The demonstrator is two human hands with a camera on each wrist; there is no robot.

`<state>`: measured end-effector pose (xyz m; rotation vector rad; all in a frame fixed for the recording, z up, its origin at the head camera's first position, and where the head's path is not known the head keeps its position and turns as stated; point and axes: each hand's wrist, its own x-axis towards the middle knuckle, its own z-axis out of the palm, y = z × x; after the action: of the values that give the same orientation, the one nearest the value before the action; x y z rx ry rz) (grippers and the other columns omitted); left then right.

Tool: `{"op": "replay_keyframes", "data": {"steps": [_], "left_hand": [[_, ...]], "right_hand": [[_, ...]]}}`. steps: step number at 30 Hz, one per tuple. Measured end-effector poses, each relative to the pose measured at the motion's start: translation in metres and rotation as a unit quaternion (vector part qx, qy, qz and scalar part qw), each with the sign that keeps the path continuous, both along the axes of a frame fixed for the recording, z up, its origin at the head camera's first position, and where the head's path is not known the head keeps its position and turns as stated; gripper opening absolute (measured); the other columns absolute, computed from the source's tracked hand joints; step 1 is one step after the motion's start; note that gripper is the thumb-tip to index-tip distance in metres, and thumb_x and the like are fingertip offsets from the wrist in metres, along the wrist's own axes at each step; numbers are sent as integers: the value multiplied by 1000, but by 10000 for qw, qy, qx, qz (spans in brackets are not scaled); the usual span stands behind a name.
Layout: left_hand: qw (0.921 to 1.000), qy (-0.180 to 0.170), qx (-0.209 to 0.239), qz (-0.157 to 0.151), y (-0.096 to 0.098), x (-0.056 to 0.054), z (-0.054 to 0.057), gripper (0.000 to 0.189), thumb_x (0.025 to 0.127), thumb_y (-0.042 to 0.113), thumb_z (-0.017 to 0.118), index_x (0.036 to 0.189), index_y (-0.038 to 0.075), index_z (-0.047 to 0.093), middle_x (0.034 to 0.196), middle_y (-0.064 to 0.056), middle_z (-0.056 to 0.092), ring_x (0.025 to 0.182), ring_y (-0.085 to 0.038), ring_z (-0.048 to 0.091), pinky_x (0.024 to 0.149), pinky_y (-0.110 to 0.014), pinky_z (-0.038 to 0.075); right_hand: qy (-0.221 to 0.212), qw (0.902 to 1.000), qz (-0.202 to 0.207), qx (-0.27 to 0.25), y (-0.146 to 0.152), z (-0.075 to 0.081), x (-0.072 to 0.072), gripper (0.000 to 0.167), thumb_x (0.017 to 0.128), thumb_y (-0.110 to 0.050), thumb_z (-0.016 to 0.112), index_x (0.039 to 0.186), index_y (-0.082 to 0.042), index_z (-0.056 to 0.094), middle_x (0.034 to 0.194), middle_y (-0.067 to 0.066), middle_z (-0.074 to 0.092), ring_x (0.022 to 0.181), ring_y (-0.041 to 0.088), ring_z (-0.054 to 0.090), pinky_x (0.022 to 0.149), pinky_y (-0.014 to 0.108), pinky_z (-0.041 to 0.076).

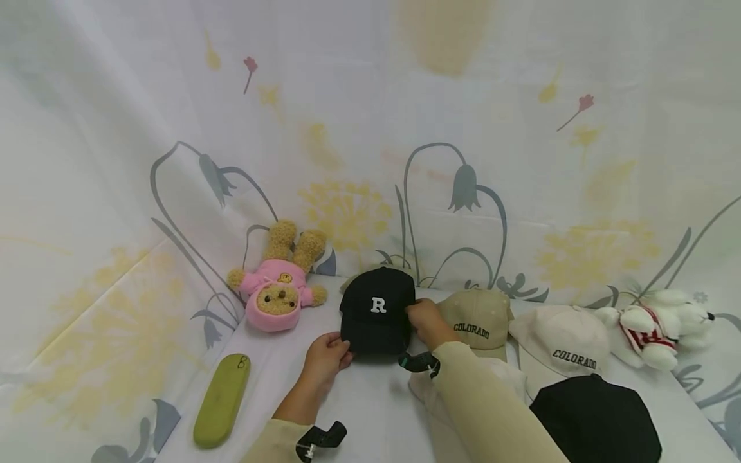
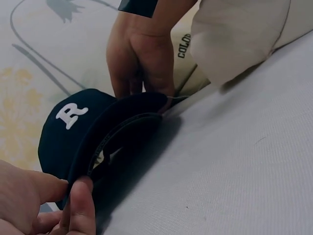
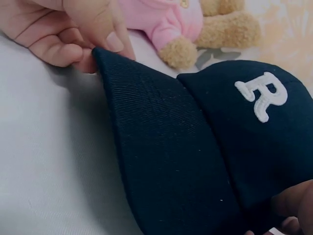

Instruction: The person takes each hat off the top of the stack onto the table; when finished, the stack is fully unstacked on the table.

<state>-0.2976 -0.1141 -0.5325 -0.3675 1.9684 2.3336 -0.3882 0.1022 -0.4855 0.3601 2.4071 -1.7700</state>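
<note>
A black baseball cap [image 1: 370, 289] with a white letter R is held between both hands at the middle of the bed-like white surface, its brim toward me. My left hand [image 1: 325, 357] pinches the brim's left corner between thumb and fingers, as the left wrist view shows at the cap's edge [image 2: 73, 161]. On the other side my right hand [image 1: 429, 321] grips the cap where crown and brim meet; its thumb shows at the lower right of the right wrist view. The brim [image 3: 161, 147] is tilted, its front edge casting a shadow on the cloth. Behind the cap a beige-green cap [image 1: 351, 280] peeks out, mostly hidden.
Right of the hands lie a khaki cap [image 1: 471, 312], a cream cap [image 1: 564, 331], another black cap [image 1: 602, 418] and a pale cap [image 1: 425, 392] partly under my sleeve. A white plush toy [image 1: 654, 347] lies far right. Leftward are a pink-hooded teddy [image 1: 278, 276] and a green case [image 1: 222, 399].
</note>
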Motion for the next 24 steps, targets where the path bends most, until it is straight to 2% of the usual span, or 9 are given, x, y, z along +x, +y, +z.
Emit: {"op": "replay_keyframes", "data": {"steps": [2, 6, 8, 10, 12, 15, 20, 24], "left_hand": [[10000, 6, -50, 10, -1, 0, -2, 45, 104, 1, 59, 143, -16, 46, 111, -15, 61, 79, -12, 64, 70, -23, 58], [9999, -77, -154, -11, -3, 0, -2, 44, 104, 3, 60, 143, -13, 48, 110, -13, 60, 79, -13, 63, 70, -23, 57], [9996, -144, -234, -12, -3, 0, -2, 43, 103, 3, 61, 143, -12, 49, 111, -13, 60, 81, -13, 64, 70, -23, 57], [9993, -199, -308, 8, -3, 1, -2, 43, 103, 3, 61, 142, -10, 51, 112, -14, 60, 82, -14, 65, 70, -23, 58], [9989, -254, -385, 44, -3, 2, -2, 42, 103, 4, 62, 142, -9, 52, 113, -14, 61, 82, -14, 66, 70, -23, 58], [9988, -268, -408, 58, -4, 5, -1, 41, 103, 4, 62, 141, -8, 53, 113, -14, 62, 81, -15, 66, 69, -24, 58], [9989, -287, -358, 32, -6, 11, 5, 42, 103, 5, 63, 142, -8, 53, 114, -14, 62, 82, -15, 66, 71, -25, 58], [9987, -273, -432, 19, -9, 16, 10, 43, 102, 3, 63, 142, -9, 52, 115, -16, 61, 81, -15, 65, 71, -25, 59]], "right_hand": [[-4, 10000, 64, 15, 0, 2, 1, 43, 96, 3, 45, 137, 14, 53, 106, 17, 51, 83, 28, 46, 69, 34, 39], [24, 9999, 96, 34, 0, 7, 4, 37, 96, 2, 46, 131, 11, 56, 94, 12, 49, 66, 20, 42, 61, 30, 38], [8, 9999, 113, 1, -1, 11, 6, 40, 98, 1, 46, 135, 11, 55, 98, 13, 51, 62, 17, 40, 59, 29, 38], [-21, 9998, 173, -17, -1, 14, 8, 45, 100, -1, 45, 143, 11, 50, 108, 17, 54, 64, 17, 42, 60, 28, 39], [-62, 9996, 255, -43, -1, 18, 9, 49, 102, -2, 44, 150, 10, 44, 125, 20, 54, 71, 18, 46, 65, 29, 40], [-113, 9994, 325, 19, -2, 22, 9, 50, 104, -5, 46, 153, 7, 42, 141, 24, 52, 90, 24, 53, 77, 32, 46], [-206, 9992, 324, 59, -3, 29, 12, 52, 106, -8, 49, 156, 4, 40, 155, 24, 46, 125, 34, 52, 104, 45, 48], [-228, 9991, 350, 44, -3, 36, 19, 55, 107, -10, 50, 158, 3, 36, 160, 24, 41, 129, 34, 50, 109, 48, 46]]}}
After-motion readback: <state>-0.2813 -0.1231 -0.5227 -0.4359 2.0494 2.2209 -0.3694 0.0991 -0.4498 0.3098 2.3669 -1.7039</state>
